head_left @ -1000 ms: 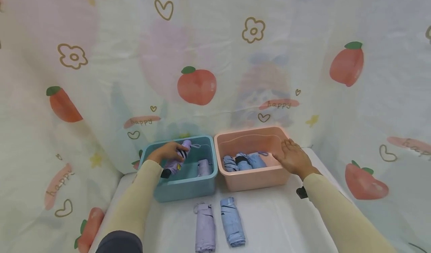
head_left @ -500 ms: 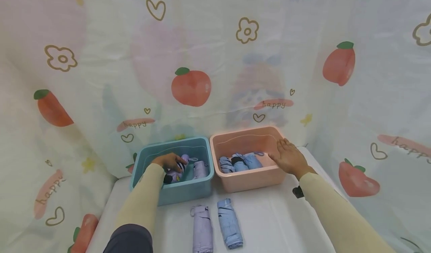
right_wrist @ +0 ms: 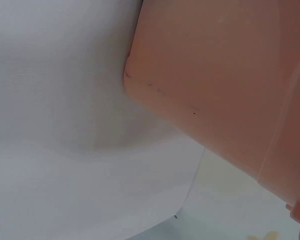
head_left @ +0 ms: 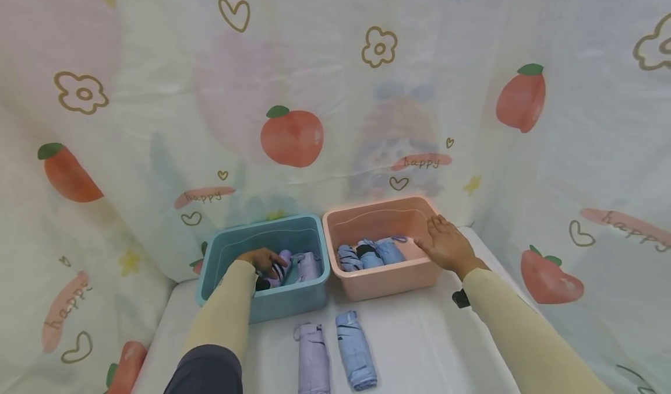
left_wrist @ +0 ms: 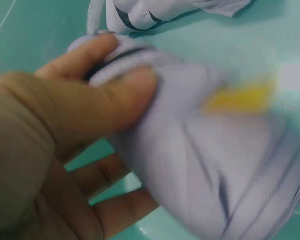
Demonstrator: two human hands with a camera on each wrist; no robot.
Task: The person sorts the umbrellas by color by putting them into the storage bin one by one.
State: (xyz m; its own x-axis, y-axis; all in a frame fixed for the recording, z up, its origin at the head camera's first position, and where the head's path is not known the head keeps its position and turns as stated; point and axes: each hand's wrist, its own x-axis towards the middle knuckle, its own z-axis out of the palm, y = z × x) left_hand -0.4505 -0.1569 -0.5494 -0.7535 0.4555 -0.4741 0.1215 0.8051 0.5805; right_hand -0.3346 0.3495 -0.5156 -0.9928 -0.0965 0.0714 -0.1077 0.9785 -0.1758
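My left hand [head_left: 266, 261] is down inside the teal bin [head_left: 288, 306], pinching a folded lilac umbrella [left_wrist: 190, 145] between thumb and fingers near its handle end. A yellow tag shows on that umbrella, blurred in the left wrist view. Beside it in the bin lies a second lilac umbrella [head_left: 308, 267]. My right hand [head_left: 448, 247], fingers straight, rests at the right rim of the pink bin [head_left: 393, 280]. Blue folded umbrellas [head_left: 369, 254] lie side by side in that bin. The right wrist view shows the pink bin's outer wall, with hardly any of the hand.
On the white table [head_left: 419, 341] in front of the bins lie one lilac umbrella [head_left: 313, 359] and one blue umbrella [head_left: 356, 350], roughly parallel. The two bins stand close together. A printed curtain [head_left: 335, 91] hangs behind and at both sides.
My left hand has lowered the lilac umbrella deeper into the teal bin, alongside the other one. The right hand stays at the pink bin's rim. The head view has shifted slightly.
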